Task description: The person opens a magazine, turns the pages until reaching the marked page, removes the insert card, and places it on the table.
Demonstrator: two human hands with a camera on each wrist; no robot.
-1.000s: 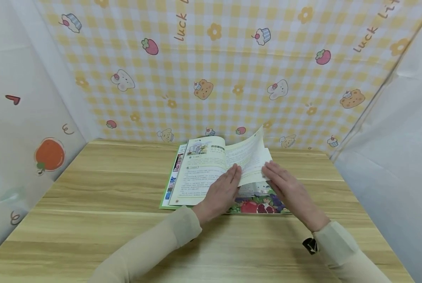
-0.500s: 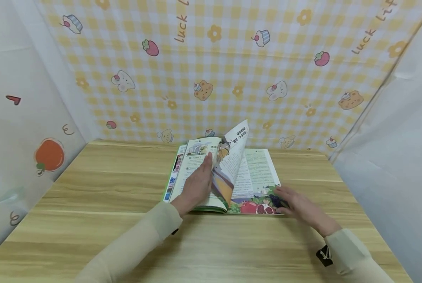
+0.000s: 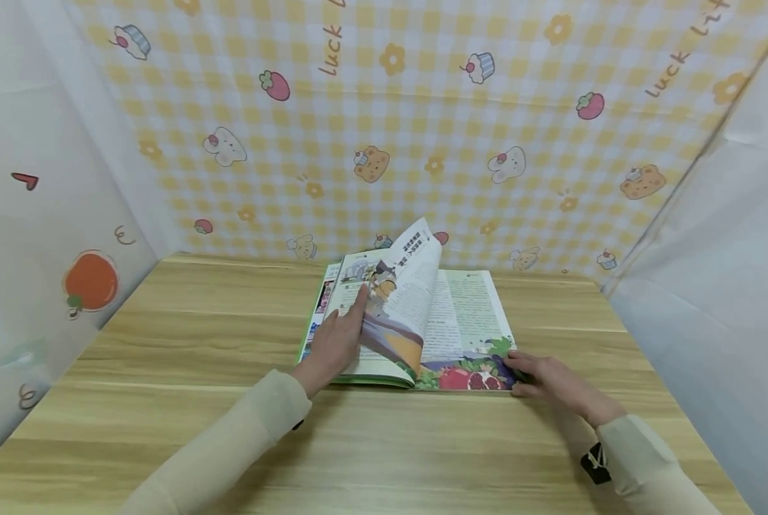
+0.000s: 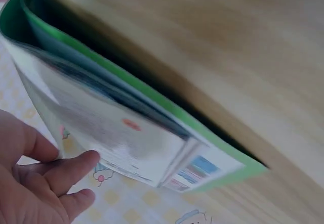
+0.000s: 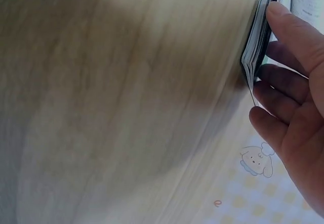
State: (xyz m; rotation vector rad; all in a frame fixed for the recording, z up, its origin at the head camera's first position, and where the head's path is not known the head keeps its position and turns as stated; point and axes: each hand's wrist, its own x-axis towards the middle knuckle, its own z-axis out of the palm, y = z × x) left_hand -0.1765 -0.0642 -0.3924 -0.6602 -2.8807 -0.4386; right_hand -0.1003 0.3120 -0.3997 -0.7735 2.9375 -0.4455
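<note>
An open illustrated book (image 3: pixel 464 307) lies on the wooden table, with fruit pictures along the bottom of its right side. One lifted page (image 3: pixel 406 286) curves up and leans over to the left half. My left hand (image 3: pixel 335 343) pinches that page at its free edge; in the left wrist view, the thumb and index finger of the left hand (image 4: pixel 45 173) meet there. My right hand (image 3: pixel 554 383) rests at the book's lower right corner. In the right wrist view, the right hand (image 5: pixel 298 87) has its thumb and relaxed fingertips against the edges of the page block (image 5: pixel 255 47).
A yellow checked cloth (image 3: pixel 435 129) with cartoon prints hangs behind the book. White sheeting (image 3: pixel 744 250) bounds the right side, and a printed white panel (image 3: pixel 43 214) the left. Bare wooden table (image 3: pixel 210 343) surrounds the book.
My left hand has moved left, drawing the page over from the right side. My right hand has dropped from the page's edge to the book's lower right corner.
</note>
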